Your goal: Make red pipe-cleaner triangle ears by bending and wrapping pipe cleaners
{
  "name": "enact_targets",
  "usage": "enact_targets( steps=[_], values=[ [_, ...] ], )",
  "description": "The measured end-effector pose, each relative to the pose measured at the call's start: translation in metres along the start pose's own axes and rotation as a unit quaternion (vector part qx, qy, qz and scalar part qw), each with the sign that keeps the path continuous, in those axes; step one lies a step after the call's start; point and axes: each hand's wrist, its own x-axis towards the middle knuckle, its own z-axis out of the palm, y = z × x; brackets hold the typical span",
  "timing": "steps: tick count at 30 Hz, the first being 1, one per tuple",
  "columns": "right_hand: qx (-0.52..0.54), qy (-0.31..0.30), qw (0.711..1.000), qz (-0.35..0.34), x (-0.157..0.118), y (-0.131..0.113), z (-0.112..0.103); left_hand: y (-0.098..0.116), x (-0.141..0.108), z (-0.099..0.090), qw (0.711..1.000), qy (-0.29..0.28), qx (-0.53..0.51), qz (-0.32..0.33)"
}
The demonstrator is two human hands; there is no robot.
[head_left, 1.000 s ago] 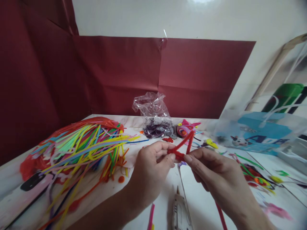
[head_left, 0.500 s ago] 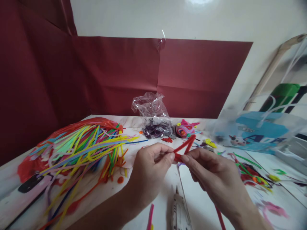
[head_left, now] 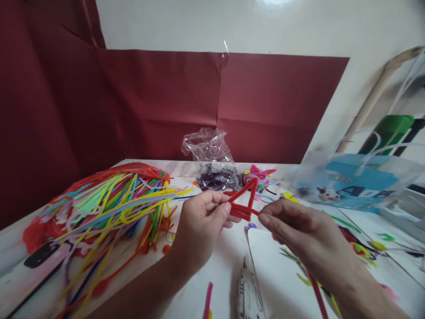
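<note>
A red pipe cleaner [head_left: 242,210], bent into a pointed, roughly triangular shape with strands side by side along its base, is held above the table. My left hand [head_left: 202,226] pinches the shape's left end between thumb and fingers. Just to the right, my right hand [head_left: 295,228] grips the strand that runs out from the base. A length of red pipe cleaner also shows below my right wrist. Under the hands lies a pen-like tool [head_left: 248,288] with a pale body and a metal tip, pointing away from me.
At left, a heap of coloured pipe cleaners [head_left: 133,208] spills from a red bag near a phone [head_left: 43,270]. A clear plastic bag [head_left: 212,155] and a pink pipe-cleaner figure [head_left: 260,175] stand at the back. On the right is a blue printed bag [head_left: 358,186] with scraps nearby.
My right hand has moved right and slightly down, away from my left, drawing out the red strand. The bent shape has shifted a little left and down, with more of its base showing.
</note>
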Motion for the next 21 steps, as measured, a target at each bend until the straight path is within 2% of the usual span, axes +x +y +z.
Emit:
enact_targets(
  steps=[14, 21],
  values=[
    [0.053, -0.059, 0.996, 0.048, 0.0013, -0.0017, 0.0017, -0.0028, 0.0013, -0.0005, 0.993, -0.047, -0.101, -0.046],
    [0.031, -0.056, 0.997, 0.034, 0.0011, -0.0028, 0.0022, -0.0038, 0.0008, -0.0011, 0.992, -0.058, -0.103, -0.042]
  ],
)
